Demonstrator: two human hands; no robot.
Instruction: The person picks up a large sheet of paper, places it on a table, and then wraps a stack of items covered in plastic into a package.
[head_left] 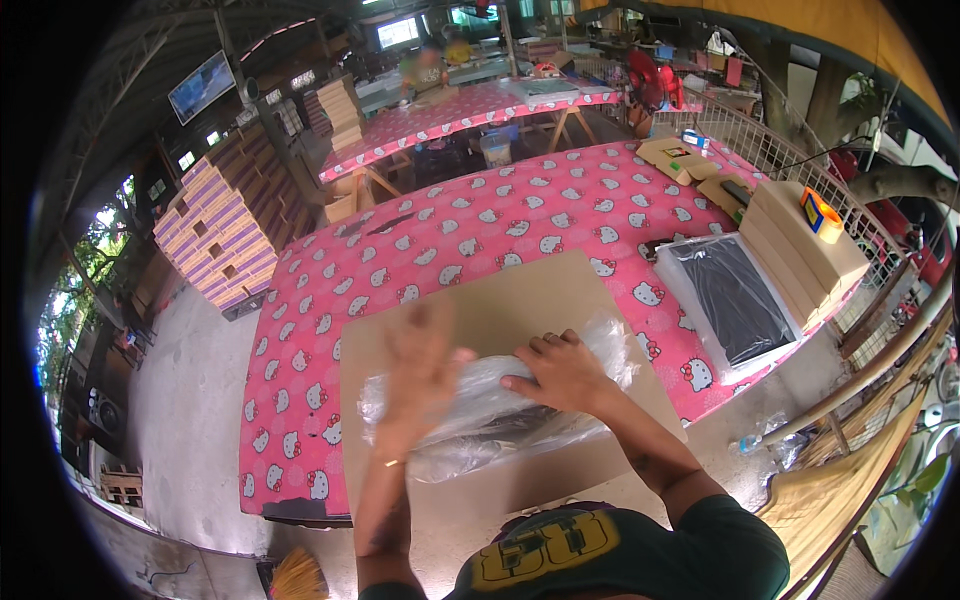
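1. Head view, the thing being handled: a clear plastic wrapper [455,460] lies crumpled on a brown cardboard sheet [525,285], at the near side of a table with a pink patterned cloth [400,270]. A dark strip shows through the plastic; what it belongs to is hard to make out.

2. Head view, left hand: the left hand [418,365] is over the left part of the wrapper, badly blurred, its fingers pointing to the far side. How far it is open, and whether it has hold of any plastic, I cannot tell.

3. Head view, right hand: the right hand [562,372] rests palm down on the wrapper's right part, fingers loosely bent and thumb apart from them. Whether it pinches the film I cannot tell.

4. Head view, how far along: the wrapping looks partway done. Plastic covers much of the dark thing, but it is loose and wrinkled, not smoothed flat. The cardboard lies beneath, with no part folded over the bundle.

5. Head view, right side of the table: a black flat pack [740,300] in pale plastic lies just beside brown boxes [795,250], with an orange tape roll [824,218] on top.
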